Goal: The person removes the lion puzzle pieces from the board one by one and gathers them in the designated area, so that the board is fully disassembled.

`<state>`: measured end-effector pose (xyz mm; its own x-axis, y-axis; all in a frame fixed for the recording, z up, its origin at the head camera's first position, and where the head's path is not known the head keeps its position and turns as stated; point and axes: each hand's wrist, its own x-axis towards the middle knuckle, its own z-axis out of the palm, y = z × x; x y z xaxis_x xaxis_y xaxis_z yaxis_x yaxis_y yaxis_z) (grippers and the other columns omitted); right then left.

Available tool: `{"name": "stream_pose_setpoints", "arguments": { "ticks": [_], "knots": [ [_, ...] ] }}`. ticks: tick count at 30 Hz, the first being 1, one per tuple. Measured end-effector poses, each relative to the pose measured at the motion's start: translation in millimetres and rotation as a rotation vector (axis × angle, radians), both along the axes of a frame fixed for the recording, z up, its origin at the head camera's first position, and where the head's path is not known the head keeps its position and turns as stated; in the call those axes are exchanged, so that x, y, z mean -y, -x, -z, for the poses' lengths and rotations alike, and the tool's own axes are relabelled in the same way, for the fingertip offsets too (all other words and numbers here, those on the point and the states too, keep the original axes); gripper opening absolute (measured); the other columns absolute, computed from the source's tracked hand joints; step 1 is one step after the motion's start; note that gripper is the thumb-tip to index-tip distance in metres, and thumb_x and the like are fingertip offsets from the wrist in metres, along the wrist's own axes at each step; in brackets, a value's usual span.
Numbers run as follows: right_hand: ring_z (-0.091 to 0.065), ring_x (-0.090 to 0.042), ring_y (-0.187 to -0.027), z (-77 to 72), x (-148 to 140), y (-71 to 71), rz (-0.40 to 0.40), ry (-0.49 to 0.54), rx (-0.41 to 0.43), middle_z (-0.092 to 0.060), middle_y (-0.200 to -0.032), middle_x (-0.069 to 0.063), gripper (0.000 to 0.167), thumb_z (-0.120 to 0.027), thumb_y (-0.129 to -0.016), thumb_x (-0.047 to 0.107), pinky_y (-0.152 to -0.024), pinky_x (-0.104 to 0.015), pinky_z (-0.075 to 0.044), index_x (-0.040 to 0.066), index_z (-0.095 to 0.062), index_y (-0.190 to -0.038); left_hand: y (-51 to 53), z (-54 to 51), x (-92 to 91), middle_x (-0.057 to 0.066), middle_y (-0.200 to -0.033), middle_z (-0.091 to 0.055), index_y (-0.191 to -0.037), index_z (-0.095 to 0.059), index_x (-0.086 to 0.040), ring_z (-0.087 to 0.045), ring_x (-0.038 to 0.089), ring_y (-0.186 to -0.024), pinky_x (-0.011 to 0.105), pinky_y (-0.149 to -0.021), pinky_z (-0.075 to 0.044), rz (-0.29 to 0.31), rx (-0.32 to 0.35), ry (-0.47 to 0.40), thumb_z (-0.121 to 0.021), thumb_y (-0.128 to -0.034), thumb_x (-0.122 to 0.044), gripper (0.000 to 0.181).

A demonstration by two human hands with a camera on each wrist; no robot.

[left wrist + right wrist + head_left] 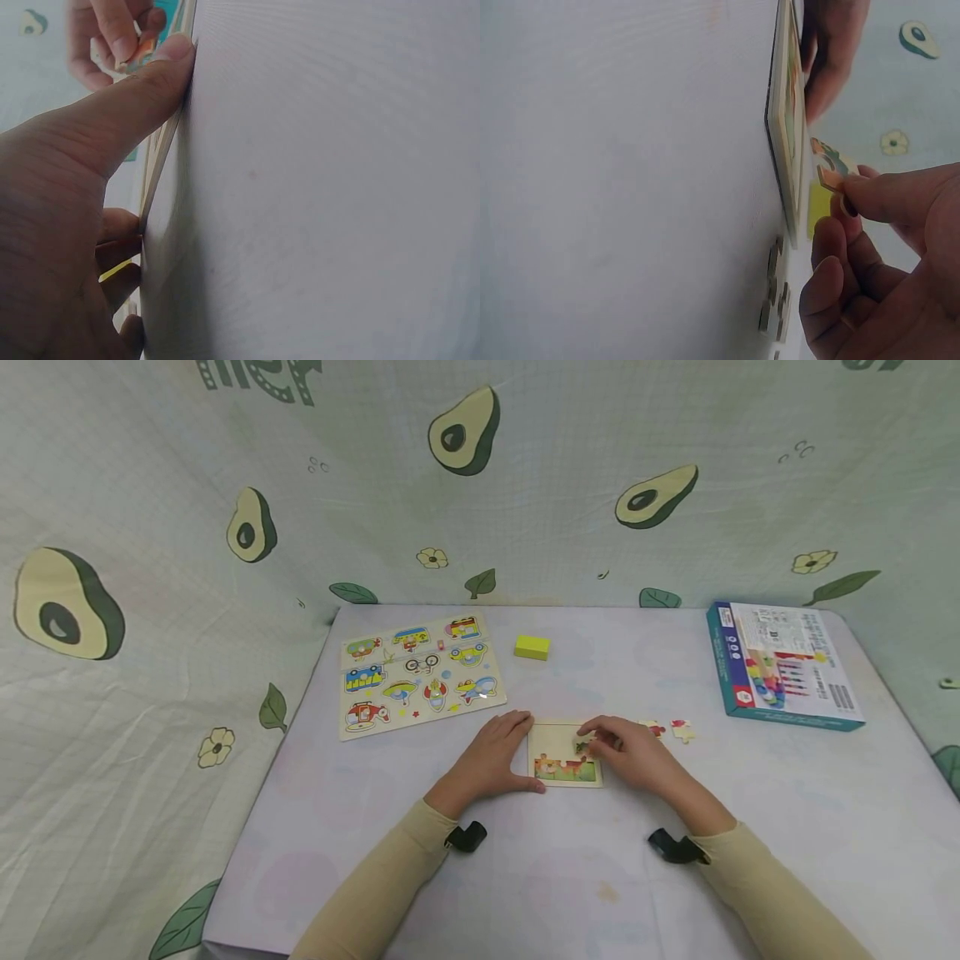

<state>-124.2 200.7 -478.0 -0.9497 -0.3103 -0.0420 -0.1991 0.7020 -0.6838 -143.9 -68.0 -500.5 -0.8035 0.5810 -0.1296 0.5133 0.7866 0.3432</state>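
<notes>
Piece (829, 178), one, pinched in right hand (636, 755); left hand (493, 758) spread against one tray (553, 740); perhaps two loose pieces (682, 732)

Matt wooden puzzle tray (555, 741), smooth cardboard box (791, 664), wrinkled cloth backdrop (555, 527)

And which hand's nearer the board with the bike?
Left. The left hand is by the board's near right corner; the right hand is farther right, at the puzzle tray's right edge.
</notes>
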Motion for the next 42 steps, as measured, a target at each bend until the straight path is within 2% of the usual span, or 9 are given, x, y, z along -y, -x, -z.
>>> {"name": "stream_pose_setpoints", "arguments": {
  "ticks": [8, 13, 15, 19, 21, 31, 37, 42],
  "knots": [
    [-0.057, -0.018, -0.081, -3.4, -23.4, -5.4, 0.04, -0.005, 0.017, -0.068, -0.096, 0.002, 0.021, -0.066, -0.1, 0.014, -0.069, -0.031, -0.05, 0.016, -0.072, -0.12, 0.4, 1.1, 0.2, 0.002, -0.165, -0.028, -0.161, -0.03, -0.01, -0.024, 0.017, -0.151, 0.033, -0.127, -0.014, 0.008, -0.015, -0.001, -0.075, -0.0756, -0.073, 0.115],
    [-0.057, -0.019, -0.087, -6.2, -39.0, -10.1, 0.063, -0.033, 0.02, -0.069, -0.123, -0.007, 0.022, -0.065, -0.101, 0.017, -0.072, -0.031, -0.051, 0.018, -0.072, -0.122, 0.1, 0.8, 0.4, 0.002, -0.165, -0.028, -0.16, -0.03, -0.01, -0.024, 0.017, -0.151, 0.033, -0.127, -0.015, 0.009, -0.013, -0.003, -0.075, -0.0756, -0.073, 0.115],
    [-0.057, -0.019, -0.087, -7.0, -45.7, -12.5, 0.067, -0.037, 0.015, -0.071, -0.119, -0.007, 0.024, -0.065, -0.101, 0.017, -0.071, -0.03, -0.05, 0.018, -0.072, -0.124, -0.1, 0.8, 0.3, 0.002, -0.165, -0.028, -0.161, -0.03, -0.011, -0.023, 0.017, -0.151, 0.033, -0.127, -0.016, 0.004, -0.008, -0.003, -0.076, -0.0753, -0.072, 0.115],
    [-0.056, -0.019, -0.081, -7.7, -58.3, -17.2, 0.087, -0.044, 0.022, -0.068, -0.093, 0.0, 0.024, -0.063, -0.102, 0.02, -0.065, -0.028, -0.048, 0.018, -0.072, -0.125, -0.4, 1.0, 0.2, 0.001, -0.165, -0.027, -0.161, -0.029, -0.011, -0.023, 0.017, -0.152, 0.033, -0.127, -0.015, -0.002, -0.001, -0.003, -0.076, -0.075, -0.073, 0.115],
    [-0.056, -0.019, -0.081, -7.7, -64.1, -19.1, 0.101, -0.051, 0.034, -0.066, -0.09, 0.0, 0.024, -0.062, -0.103, 0.022, -0.063, -0.027, -0.048, 0.018, -0.072, -0.125, -0.4, 1.2, 0.1, 0.001, -0.165, -0.027, -0.161, -0.029, -0.011, -0.023, 0.017, -0.152, 0.033, -0.127, -0.015, -0.002, -0.003, -0.004, -0.076, -0.0752, -0.073, 0.115],
    [-0.057, -0.023, -0.09, -4.7, -90.6, -28.2, 0.16, -0.107, 0.042, -0.068, -0.111, -0.009, 0.026, -0.06, -0.104, 0.025, -0.071, -0.031, -0.051, 0.015, -0.071, -0.126, -0.8, 2.4, -0.1, 0.001, -0.165, -0.027, -0.161, -0.03, -0.012, -0.023, 0.017, -0.152, 0.033, -0.127, -0.015, -0.009, -0.007, -0.012, -0.076, -0.0747, -0.072, 0.115],
    [-0.058, -0.028, -0.098, -6.1, -102.7, -32.4, 0.191, -0.122, 0.095, -0.065, -0.122, -0.017, 0.031, -0.056, -0.106, 0.031, -0.078, -0.038, -0.051, 0.014, -0.069, -0.128, -0.6, 2.5, -0.3, 0.001, -0.165, -0.028, -0.16, -0.03, -0.011, -0.024, 0.017, -0.151, 0.033, -0.126, -0.016, -0.008, -0.012, -0.012, -0.076, -0.075, -0.073, 0.115],
    [-0.056, -0.027, -0.096, -3.9, -111.7, -34.1, 0.208, -0.14, 0.131, -0.066, -0.115, -0.015, 0.034, -0.056, -0.106, 0.033, -0.076, -0.035, -0.05, 0.011, -0.067, -0.129, -0.4, 2.7, 0.0, 0.001, -0.165, -0.028, -0.16, -0.03, -0.011, -0.024, 0.017, -0.151, 0.033, -0.126, -0.017, -0.007, -0.014, -0.011, -0.075, -0.0752, -0.073, 0.115]
  ]
}}
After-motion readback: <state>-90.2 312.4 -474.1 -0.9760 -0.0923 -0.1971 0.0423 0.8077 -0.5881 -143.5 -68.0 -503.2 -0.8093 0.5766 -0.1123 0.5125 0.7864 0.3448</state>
